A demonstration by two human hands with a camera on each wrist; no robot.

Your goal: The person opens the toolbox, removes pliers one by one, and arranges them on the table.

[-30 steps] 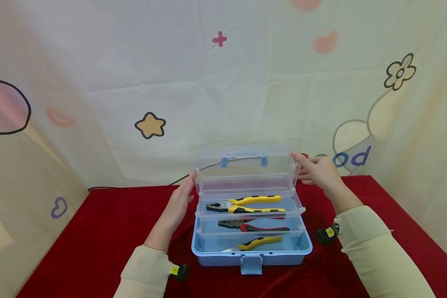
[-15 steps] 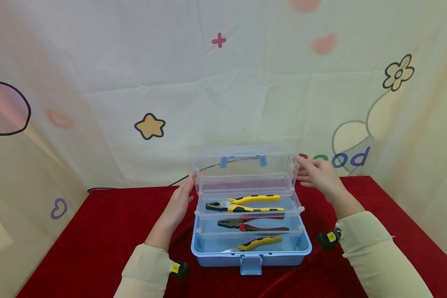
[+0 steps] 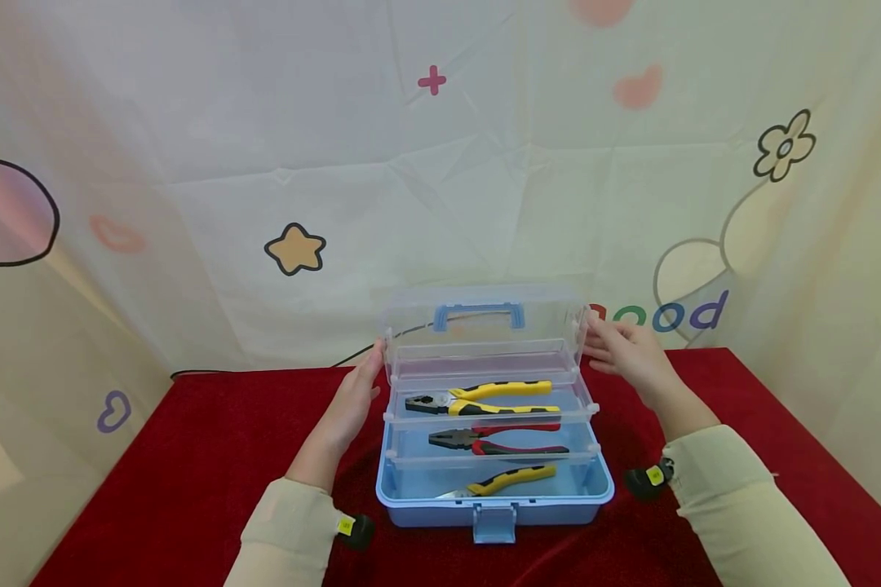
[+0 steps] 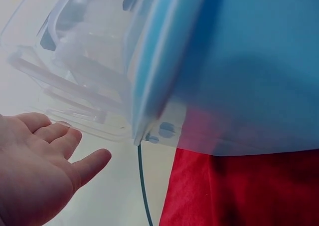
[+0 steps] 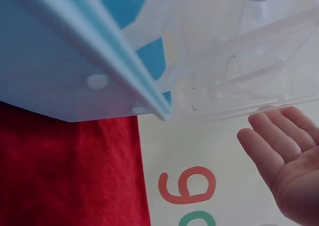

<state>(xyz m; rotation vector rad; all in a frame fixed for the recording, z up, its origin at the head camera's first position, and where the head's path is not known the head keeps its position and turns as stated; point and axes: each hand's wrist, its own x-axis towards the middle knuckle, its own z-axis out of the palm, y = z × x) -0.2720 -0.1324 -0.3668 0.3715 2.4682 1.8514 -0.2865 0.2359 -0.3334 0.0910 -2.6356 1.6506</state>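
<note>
A blue toolbox stands with its clear lid raised and its clear trays folded out. Inside it, yellow-and-black pliers lie on the upper level, red-and-black pliers below, and a yellow-handled tool, its head partly hidden, lowest. My left hand has extended fingers at the lid's left side; in the left wrist view the fingertips meet its clear edge. At the right side, my right hand holds its fingers straight against or very near the lid; contact is hard to tell.
Red cloth covers the table beneath the toolbox. Behind it hangs a pale printed curtain. A dark cable runs along the table's back edge and behind the lid. The blue front latch hangs down.
My right hand has shifted slightly down and right, its thumb moving from the lid's front corner toward the side. The left hand and the toolbox stay nearly still.
</note>
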